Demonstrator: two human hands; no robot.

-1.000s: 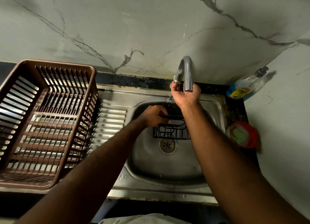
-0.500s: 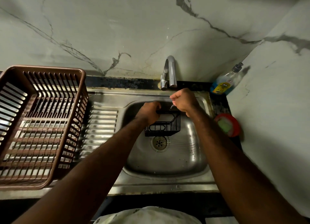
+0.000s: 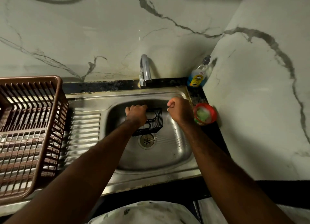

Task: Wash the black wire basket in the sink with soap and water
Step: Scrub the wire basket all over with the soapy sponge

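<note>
The black wire basket (image 3: 155,121) hangs inside the steel sink (image 3: 176,156), just above the drain (image 3: 147,140). My left hand (image 3: 136,114) grips its back left rim, fingers curled over the wire. My right hand (image 3: 179,111) hovers at the sink's right edge, clear of the basket, with its fingers curled in a fist and nothing visible in it. The chrome tap (image 3: 145,71) stands behind the sink; I see no water stream. A soap bottle (image 3: 198,74) with a blue and yellow label stands at the back right corner.
A red tub with a green scrubber (image 3: 205,114) sits on the dark counter right of the sink. A brown plastic dish rack (image 3: 28,133) fills the left side over the ribbed drainboard (image 3: 85,123). Marble walls close in behind and to the right.
My right hand left the tap, dropped to the basket, then moved right toward the sink's edge. My left hand kept holding the basket. The camera view pulled back.
</note>
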